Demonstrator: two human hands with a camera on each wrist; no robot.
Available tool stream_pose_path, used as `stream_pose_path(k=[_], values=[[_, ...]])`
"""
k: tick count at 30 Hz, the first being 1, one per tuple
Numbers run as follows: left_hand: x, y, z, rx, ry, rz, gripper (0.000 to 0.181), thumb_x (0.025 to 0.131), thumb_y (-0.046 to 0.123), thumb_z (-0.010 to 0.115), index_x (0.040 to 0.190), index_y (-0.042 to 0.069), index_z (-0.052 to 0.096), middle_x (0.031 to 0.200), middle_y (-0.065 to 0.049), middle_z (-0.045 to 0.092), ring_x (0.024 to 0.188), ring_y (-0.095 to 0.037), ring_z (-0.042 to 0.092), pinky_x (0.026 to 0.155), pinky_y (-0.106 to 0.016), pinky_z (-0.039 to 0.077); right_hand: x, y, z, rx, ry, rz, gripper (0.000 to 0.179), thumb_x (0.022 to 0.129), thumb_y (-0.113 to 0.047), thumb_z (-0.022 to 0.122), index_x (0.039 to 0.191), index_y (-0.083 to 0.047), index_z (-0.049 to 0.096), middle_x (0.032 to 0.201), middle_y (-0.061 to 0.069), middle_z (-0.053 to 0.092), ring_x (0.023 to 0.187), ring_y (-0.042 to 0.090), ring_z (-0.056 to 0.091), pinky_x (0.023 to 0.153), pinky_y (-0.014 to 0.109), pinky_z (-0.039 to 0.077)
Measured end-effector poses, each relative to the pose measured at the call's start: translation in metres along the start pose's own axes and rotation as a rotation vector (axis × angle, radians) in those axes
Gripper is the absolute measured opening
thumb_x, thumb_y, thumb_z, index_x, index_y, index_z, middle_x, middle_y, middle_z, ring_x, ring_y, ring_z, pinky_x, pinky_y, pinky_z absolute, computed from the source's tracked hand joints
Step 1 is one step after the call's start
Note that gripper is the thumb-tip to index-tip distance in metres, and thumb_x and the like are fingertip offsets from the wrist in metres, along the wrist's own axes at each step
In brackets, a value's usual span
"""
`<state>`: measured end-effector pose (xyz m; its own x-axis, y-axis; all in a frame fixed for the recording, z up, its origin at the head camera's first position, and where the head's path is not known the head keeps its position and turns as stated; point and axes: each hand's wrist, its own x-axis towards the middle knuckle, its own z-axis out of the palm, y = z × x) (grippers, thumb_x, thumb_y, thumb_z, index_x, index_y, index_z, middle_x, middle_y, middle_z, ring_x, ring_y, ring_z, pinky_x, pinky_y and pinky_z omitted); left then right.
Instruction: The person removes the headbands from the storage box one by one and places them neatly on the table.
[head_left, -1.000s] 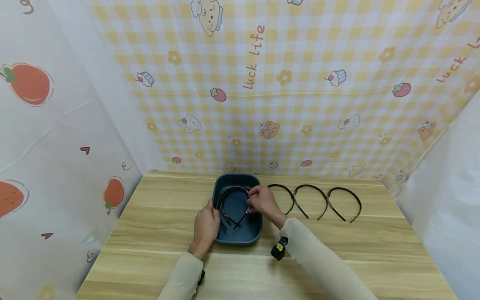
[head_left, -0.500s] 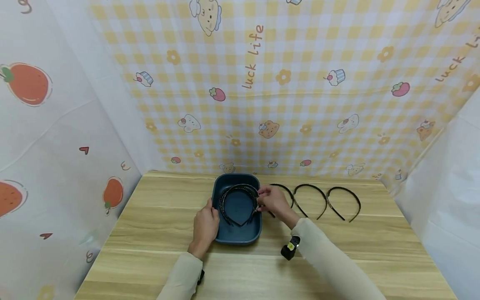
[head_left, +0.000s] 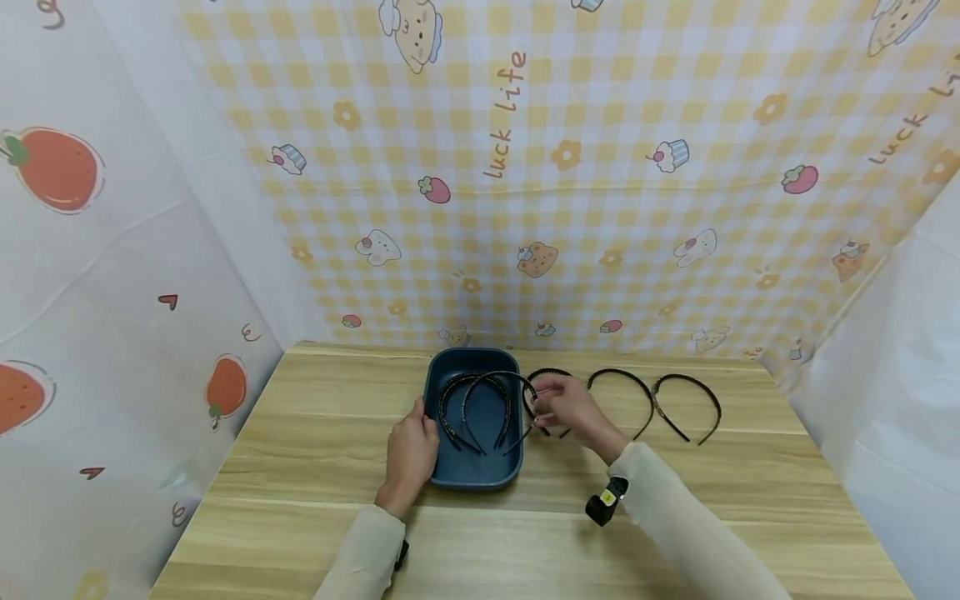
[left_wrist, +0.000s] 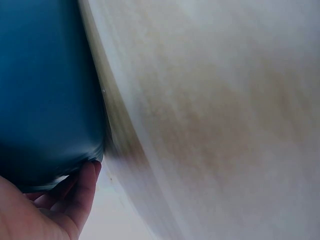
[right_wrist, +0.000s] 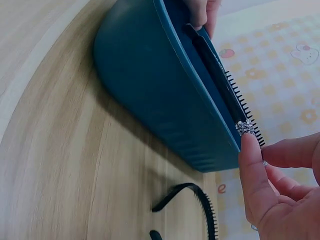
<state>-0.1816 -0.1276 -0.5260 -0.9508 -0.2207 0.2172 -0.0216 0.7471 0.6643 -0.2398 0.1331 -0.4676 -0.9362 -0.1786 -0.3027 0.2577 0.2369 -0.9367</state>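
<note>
My right hand (head_left: pixel 570 410) pinches a thin black toothed headband (right_wrist: pixel 220 75) by one side, near a cluster of sparkling stones. This headband (head_left: pixel 464 410) is held at the right rim of a dark blue bin (head_left: pixel 474 483), partly above its inside. More black headbands (head_left: pixel 442 410) lie in the bin, overlapping; how many is unclear. On the bin's left side, my left hand (head_left: pixel 411 454) grips the rim. In the left wrist view, the left fingers (left_wrist: pixel 85 192) bend against the bin's edge.
Right of the bin, black headbands lie in a row on the wooden table (head_left: pixel 315 433): a near headband (head_left: pixel 551 370) partly behind my right hand, a middle headband (head_left: pixel 621 372) and a far-right headband (head_left: pixel 688 377). A checked cloth (head_left: pixel 570 233) hangs behind.
My right hand has moved rightward from inside the bin to past its right rim, drawing one headband away from the others. My left hand stays on the bin.
</note>
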Motion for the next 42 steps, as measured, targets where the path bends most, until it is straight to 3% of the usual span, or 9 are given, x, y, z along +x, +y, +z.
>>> stream_pose_path(k=[7, 13, 18, 24, 33, 42], values=[[0.000, 0.000, 0.000, 0.000, -0.004, -0.001, 0.044, 0.097, 0.008, 0.050, 0.136, -0.011, 0.053, 0.099, -0.028, 0.068, 0.062, -0.024, 0.058, 0.061, -0.043, 0.051, -0.004, 0.003, -0.012, 0.000, 0.004, 0.001, 0.030, 0.094, 0.006, 0.055, 0.123, 0.008, 0.058, 0.103, 0.021, 0.063, 0.086, 0.028, 0.067, 0.076, 0.040, 0.059], [0.001, 0.000, 0.000, 0.000, -0.010, 0.002, 0.044, 0.097, 0.008, 0.050, 0.137, -0.010, 0.053, 0.088, -0.024, 0.068, 0.057, -0.021, 0.053, 0.056, -0.039, 0.048, -0.009, 0.005, -0.022, 0.026, -0.028, -0.014, 0.031, 0.095, 0.006, 0.052, 0.126, 0.012, 0.053, 0.100, 0.019, 0.064, 0.078, 0.019, 0.067, 0.075, 0.039, 0.059], [0.000, 0.000, 0.000, 0.004, -0.005, 0.003, 0.044, 0.096, 0.008, 0.050, 0.137, -0.010, 0.053, 0.089, -0.025, 0.068, 0.057, -0.021, 0.053, 0.056, -0.039, 0.047, -0.014, 0.011, -0.031, 0.009, -0.024, -0.012, 0.031, 0.096, 0.004, 0.052, 0.127, 0.011, 0.053, 0.110, 0.027, 0.062, 0.084, 0.024, 0.067, 0.077, 0.038, 0.059], [-0.001, 0.001, 0.001, -0.007, -0.016, 0.010, 0.044, 0.097, 0.006, 0.050, 0.138, -0.011, 0.052, 0.073, -0.018, 0.062, 0.052, -0.018, 0.048, 0.050, -0.034, 0.042, -0.021, 0.019, -0.046, 0.000, -0.032, -0.030, 0.033, 0.097, 0.003, 0.052, 0.128, 0.012, 0.051, 0.112, 0.026, 0.062, 0.087, 0.025, 0.068, 0.077, 0.037, 0.059], [0.000, 0.002, 0.000, -0.009, -0.026, 0.000, 0.045, 0.097, 0.007, 0.050, 0.138, -0.011, 0.051, 0.071, -0.015, 0.061, 0.051, -0.017, 0.047, 0.050, -0.032, 0.041, -0.032, 0.031, -0.064, 0.009, -0.040, -0.011, 0.035, 0.095, 0.004, 0.052, 0.129, 0.014, 0.051, 0.116, 0.027, 0.063, 0.092, 0.029, 0.068, 0.080, 0.039, 0.058], [0.000, 0.000, 0.000, -0.001, -0.011, 0.014, 0.044, 0.097, 0.007, 0.050, 0.136, -0.011, 0.052, 0.078, -0.020, 0.065, 0.053, -0.018, 0.049, 0.052, -0.035, 0.045, -0.036, 0.042, -0.077, 0.009, -0.042, 0.003, 0.036, 0.096, 0.003, 0.052, 0.130, 0.014, 0.049, 0.116, 0.028, 0.061, 0.096, 0.031, 0.068, 0.081, 0.040, 0.058]])
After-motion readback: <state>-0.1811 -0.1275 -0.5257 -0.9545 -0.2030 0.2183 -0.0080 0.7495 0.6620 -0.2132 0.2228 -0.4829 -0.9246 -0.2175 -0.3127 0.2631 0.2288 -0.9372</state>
